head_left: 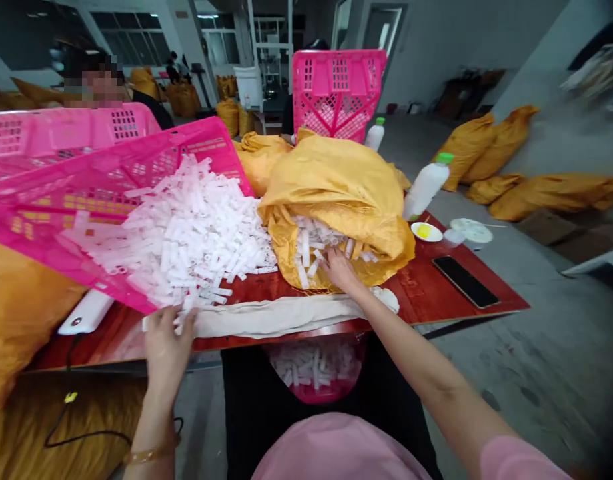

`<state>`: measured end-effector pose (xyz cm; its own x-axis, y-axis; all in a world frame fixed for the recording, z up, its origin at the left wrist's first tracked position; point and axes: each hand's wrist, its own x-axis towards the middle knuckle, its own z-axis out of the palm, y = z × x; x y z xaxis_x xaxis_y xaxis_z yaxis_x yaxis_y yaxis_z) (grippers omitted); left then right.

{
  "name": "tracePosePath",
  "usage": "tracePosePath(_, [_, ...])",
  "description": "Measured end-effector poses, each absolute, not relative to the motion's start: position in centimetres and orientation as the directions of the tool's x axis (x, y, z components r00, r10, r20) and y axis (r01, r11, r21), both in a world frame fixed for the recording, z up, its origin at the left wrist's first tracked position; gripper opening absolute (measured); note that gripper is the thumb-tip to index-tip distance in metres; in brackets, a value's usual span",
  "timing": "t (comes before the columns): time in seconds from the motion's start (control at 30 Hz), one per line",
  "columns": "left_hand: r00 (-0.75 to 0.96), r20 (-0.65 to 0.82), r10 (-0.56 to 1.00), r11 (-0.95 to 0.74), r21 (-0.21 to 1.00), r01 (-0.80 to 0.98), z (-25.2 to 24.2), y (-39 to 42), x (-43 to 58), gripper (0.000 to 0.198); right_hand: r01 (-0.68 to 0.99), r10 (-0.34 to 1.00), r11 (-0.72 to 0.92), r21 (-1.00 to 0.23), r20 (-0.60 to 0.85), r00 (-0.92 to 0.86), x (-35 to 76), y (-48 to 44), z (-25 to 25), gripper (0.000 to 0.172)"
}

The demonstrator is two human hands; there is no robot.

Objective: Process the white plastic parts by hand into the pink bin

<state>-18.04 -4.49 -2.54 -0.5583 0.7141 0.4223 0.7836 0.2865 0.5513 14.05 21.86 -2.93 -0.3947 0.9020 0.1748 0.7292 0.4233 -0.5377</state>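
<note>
A heap of short white plastic tubes (196,227) spills from a tilted pink plastic crate (111,177) onto the table. At the heap's front edge, my left hand (167,333) is closed, thumb and fingers around a white tube, above the left end of a rolled whitish cloth (271,317). My right hand (340,270) reaches into the mouth of a yellow woven sack (336,180). Its fingers are apart and touch loose tubes lying there; I see none gripped. More white tubes (313,363) lie in a pink container between my knees, under the table edge.
On the red table (416,303) are a phone (465,281), a small dish (426,232), a green-capped bottle (429,187) and a white device (89,312) with a cable. Another pink crate (339,87) stands behind. A person (151,110) is across the table. Yellow sacks (551,193) line the wall.
</note>
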Motion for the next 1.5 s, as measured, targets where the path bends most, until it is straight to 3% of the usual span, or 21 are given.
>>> tracePosePath(0.13, [-0.516,0.290,0.806,0.225,0.657,0.720,-0.3,-4.6,-13.9,0.043,0.706,0.903,0.419,-0.571,0.178,-0.391,13.6,22.1,-3.7,0.021])
tracePosePath(0.23, [-0.434,0.283,0.855,0.104,0.727,0.679,1.1,-4.6,-11.1,0.041,0.648,0.885,0.431,-0.628,0.154,-0.439,16.0,19.6,-2.5,0.021])
tracePosePath(0.37, [-0.372,0.250,0.894,0.018,0.810,0.586,2.4,-4.0,-7.0,0.037,0.300,0.756,0.404,-0.864,0.131,-0.641,19.0,12.4,-0.7,0.022])
tracePosePath(0.47, [-0.450,0.240,0.860,0.010,0.875,0.485,2.6,-3.3,-3.6,0.034,0.213,0.694,0.315,-0.925,0.071,-0.716,19.4,7.7,-0.1,0.022])
tracePosePath(0.57, [-0.440,0.272,0.856,-0.042,0.884,0.465,2.7,-2.9,-0.7,0.030,0.189,0.656,0.294,-0.937,0.054,-0.753,19.5,5.6,0.1,0.024])
tracePosePath(0.73, [-0.220,0.392,0.893,-0.158,0.733,0.662,3.5,-3.6,0.7,0.021,0.135,0.628,0.338,-0.931,0.116,-0.769,20.2,5.3,-0.3,0.026])
tracePosePath(0.8, [-0.165,0.361,0.918,-0.160,0.719,0.677,3.5,-3.7,0.5,0.020,0.177,0.625,0.491,-0.853,0.203,-0.754,20.2,5.1,-0.9,0.021])
tracePosePath(0.87, [-0.117,0.246,0.962,-0.117,0.761,0.638,3.1,-3.6,0.5,0.023,0.283,0.615,0.663,-0.693,0.289,-0.733,20.0,4.7,-1.4,0.019])
tracePosePath(0.93, [-0.104,0.127,0.986,-0.045,0.820,0.571,2.4,-3.3,0.7,0.027,0.364,0.608,0.740,-0.565,0.332,-0.721,19.6,4.4,-1.7,0.021])
tracePosePath(0.97, [-0.120,0.087,0.989,-0.010,0.847,0.531,2.0,-3.1,0.9,0.030,0.370,0.608,0.742,-0.559,0.330,-0.722,19.5,4.2,-1.7,0.021])
tracePosePath(1.1, [-0.273,0.086,0.958,0.014,0.939,0.345,1.2,-3.0,1.1,0.038,0.257,0.616,0.571,-0.780,0.200,-0.762,19.6,4.2,-0.9,0.023])
tracePosePath(1.2, [-0.245,0.115,0.963,-0.031,0.945,0.324,1.6,-3.2,0.5,0.023,0.171,0.578,0.416,-0.893,0.114,-0.808,20.2,4.4,-0.3,0.023])
tracePosePath(1.37, [-0.162,0.120,0.980,-0.045,0.913,0.405,2.0,-3.0,-0.5,0.024,0.150,0.605,0.368,-0.918,0.114,-0.788,20.4,4.7,-0.1,0.023])
tracePosePath(1.5, [-0.095,0.169,0.981,-0.116,0.905,0.409,1.5,-2.4,-0.8,0.020,0.141,0.549,0.405,-0.903,0.117,-0.828,20.1,4.4,-0.1,0.020])
